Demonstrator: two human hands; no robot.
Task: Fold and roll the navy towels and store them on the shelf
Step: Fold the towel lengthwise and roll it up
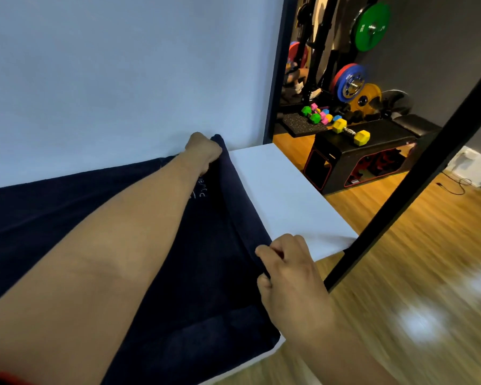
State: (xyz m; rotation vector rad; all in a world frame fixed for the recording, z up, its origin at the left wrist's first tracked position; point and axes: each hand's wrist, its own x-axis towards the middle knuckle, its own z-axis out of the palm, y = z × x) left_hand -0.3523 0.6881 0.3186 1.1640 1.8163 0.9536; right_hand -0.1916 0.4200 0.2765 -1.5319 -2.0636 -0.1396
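Navy towel (206, 259) — far corner clenched in left hand (203, 151), near edge pinched by right hand (289, 276) fingers (265, 252).

Navy towel (206, 273) flat on table, rt edge lifted

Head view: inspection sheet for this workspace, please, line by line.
Surface: white table, its left part covered by the towel.
Job's things: one navy towel spread on the table.
Clutter: nothing seen.
Hands: left hand grips the far end of the towel's right edge; right hand grips the same edge nearer.
Cables: black cable on the wooden floor.
Surroundings: white wall, black pole, yellow dumbbell on a black bench, green weight plate.
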